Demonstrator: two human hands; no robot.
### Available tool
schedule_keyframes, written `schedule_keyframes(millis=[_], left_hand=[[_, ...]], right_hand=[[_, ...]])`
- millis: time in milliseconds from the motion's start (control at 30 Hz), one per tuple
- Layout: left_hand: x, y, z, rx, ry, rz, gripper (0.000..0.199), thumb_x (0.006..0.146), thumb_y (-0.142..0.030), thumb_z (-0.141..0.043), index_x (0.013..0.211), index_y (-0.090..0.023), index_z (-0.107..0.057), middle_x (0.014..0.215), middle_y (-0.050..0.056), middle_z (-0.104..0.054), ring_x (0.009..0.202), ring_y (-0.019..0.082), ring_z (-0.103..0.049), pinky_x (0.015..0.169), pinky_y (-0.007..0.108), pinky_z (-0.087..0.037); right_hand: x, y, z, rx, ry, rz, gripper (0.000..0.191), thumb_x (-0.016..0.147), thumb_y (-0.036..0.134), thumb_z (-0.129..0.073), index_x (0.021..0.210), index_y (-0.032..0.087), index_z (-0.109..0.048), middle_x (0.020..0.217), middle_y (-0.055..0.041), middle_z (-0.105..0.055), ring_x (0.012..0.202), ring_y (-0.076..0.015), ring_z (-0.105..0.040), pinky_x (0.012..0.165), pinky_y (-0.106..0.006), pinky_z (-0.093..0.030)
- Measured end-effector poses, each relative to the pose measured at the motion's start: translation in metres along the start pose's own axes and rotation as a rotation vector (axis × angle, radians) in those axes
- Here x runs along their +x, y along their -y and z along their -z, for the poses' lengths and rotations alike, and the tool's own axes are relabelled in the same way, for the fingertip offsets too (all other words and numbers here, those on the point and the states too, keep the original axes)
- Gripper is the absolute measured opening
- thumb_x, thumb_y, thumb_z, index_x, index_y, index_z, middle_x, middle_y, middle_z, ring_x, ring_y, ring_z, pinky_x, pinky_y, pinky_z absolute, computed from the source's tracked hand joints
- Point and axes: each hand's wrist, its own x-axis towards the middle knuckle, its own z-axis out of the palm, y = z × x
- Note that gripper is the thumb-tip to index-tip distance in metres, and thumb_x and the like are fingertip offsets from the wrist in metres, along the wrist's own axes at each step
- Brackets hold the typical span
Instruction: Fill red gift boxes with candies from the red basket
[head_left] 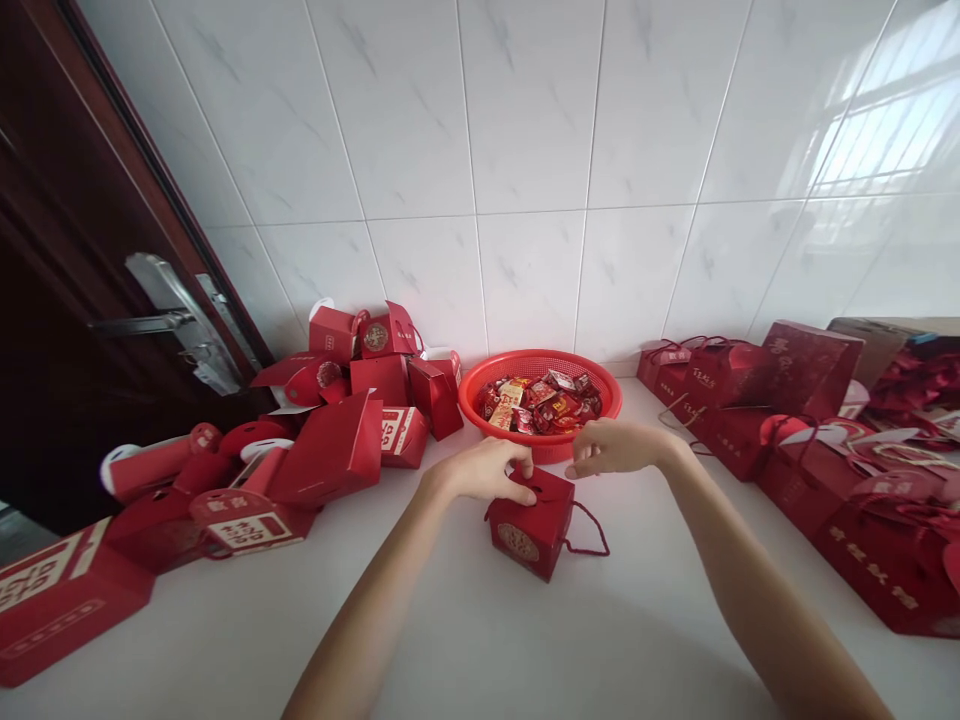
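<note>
A small red gift box (531, 520) with a round gold emblem on its front stands on the white table in front of me. My left hand (491, 472) grips its top, the thumb lying on the lid and the fingers over the far edge. From the box's right side a dark red cord handle (592, 530) hangs loose onto the table. My right hand (611, 447) is just beyond the box's right corner, apart from it, with its fingers curled; whatever may be in them is hidden. Behind both hands, a red plastic basket (616, 395) holds many wrapped candies (544, 402).
Red boxes (330, 450) are heaped along the left, some with open flaps. More red boxes with cord handles (810, 490) line the right side. A tiled wall (525, 180) rises behind the table, and a dark door with a metal handle (161, 320) is at left.
</note>
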Motion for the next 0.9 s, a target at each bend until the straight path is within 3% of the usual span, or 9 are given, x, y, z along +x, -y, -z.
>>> schedule_keyframes(millis=[167, 300, 433, 533, 700, 800, 900], left_hand=[[-0.002, -0.007, -0.002, -0.004, -0.032, 0.045, 0.036, 0.068, -0.05, -0.076, 0.086, -0.021, -0.066, 0.098, 0.005, -0.065, 0.089, 0.024, -0.06, 0.064, 0.026, -0.043], [0.001, -0.01, -0.008, -0.031, -0.044, 0.094, 0.034, 0.069, -0.048, -0.073, 0.083, -0.021, -0.06, 0.097, 0.004, -0.066, 0.087, 0.023, -0.06, 0.063, 0.027, -0.042], [0.008, -0.009, -0.015, -0.055, -0.075, 0.077, 0.034, 0.068, -0.047, -0.073, 0.081, -0.02, -0.057, 0.095, 0.003, -0.066, 0.089, 0.023, -0.061, 0.063, 0.027, -0.041], [0.013, -0.007, -0.019, -0.086, -0.084, 0.085, 0.038, 0.069, -0.051, -0.073, 0.085, -0.02, -0.056, 0.096, 0.003, -0.066, 0.09, 0.023, -0.061, 0.063, 0.027, -0.042], [0.014, -0.009, -0.023, -0.093, -0.159, 0.105, 0.04, 0.068, -0.051, -0.074, 0.088, -0.021, -0.057, 0.101, 0.003, -0.066, 0.095, 0.025, -0.062, 0.069, 0.028, -0.043], [0.013, -0.011, -0.022, -0.166, -0.189, 0.095, 0.037, 0.066, -0.045, -0.076, 0.089, -0.021, -0.06, 0.099, 0.003, -0.067, 0.093, 0.025, -0.063, 0.07, 0.029, -0.045], [0.008, -0.012, -0.016, -0.282, -0.143, 0.068, 0.039, 0.062, -0.033, -0.079, 0.096, -0.02, -0.066, 0.099, 0.003, -0.068, 0.091, 0.026, -0.066, 0.069, 0.029, -0.048]], right_hand=[[-0.014, -0.025, -0.03, 0.08, 0.101, -0.047, 0.05, 0.08, 0.061, -0.063, 0.08, 0.013, -0.075, 0.082, -0.0103, -0.074, 0.075, -0.0211, -0.064, 0.068, -0.03, -0.047], [-0.028, -0.034, -0.046, 0.403, 0.125, 0.039, 0.047, 0.075, 0.059, -0.071, 0.079, 0.013, -0.074, 0.078, -0.0074, -0.073, 0.075, -0.0191, -0.063, 0.074, -0.032, -0.048], [-0.04, -0.027, -0.049, 0.982, -0.016, 0.174, 0.04, 0.077, 0.053, -0.075, 0.082, 0.013, -0.073, 0.087, -0.0095, -0.075, 0.081, -0.0193, -0.068, 0.081, -0.033, -0.051], [-0.039, -0.016, -0.05, 1.285, -0.17, 0.244, 0.034, 0.079, 0.048, -0.076, 0.086, 0.015, -0.073, 0.088, -0.0097, -0.076, 0.08, -0.0188, -0.07, 0.08, -0.032, -0.052], [-0.03, 0.007, -0.052, 1.447, -0.236, 0.279, 0.03, 0.081, 0.04, -0.076, 0.103, 0.021, -0.07, 0.096, -0.0081, -0.077, 0.082, -0.0195, -0.072, 0.084, -0.035, -0.051], [-0.023, 0.017, -0.051, 1.458, -0.291, 0.289, 0.029, 0.08, 0.037, -0.076, 0.104, 0.022, -0.069, 0.098, -0.0062, -0.076, 0.075, -0.0166, -0.069, 0.079, -0.034, -0.051], [-0.018, 0.021, -0.049, 1.43, -0.383, 0.255, 0.028, 0.076, 0.033, -0.08, 0.099, 0.022, -0.07, 0.091, -0.0035, -0.074, 0.067, -0.0136, -0.064, 0.072, -0.031, -0.05]])
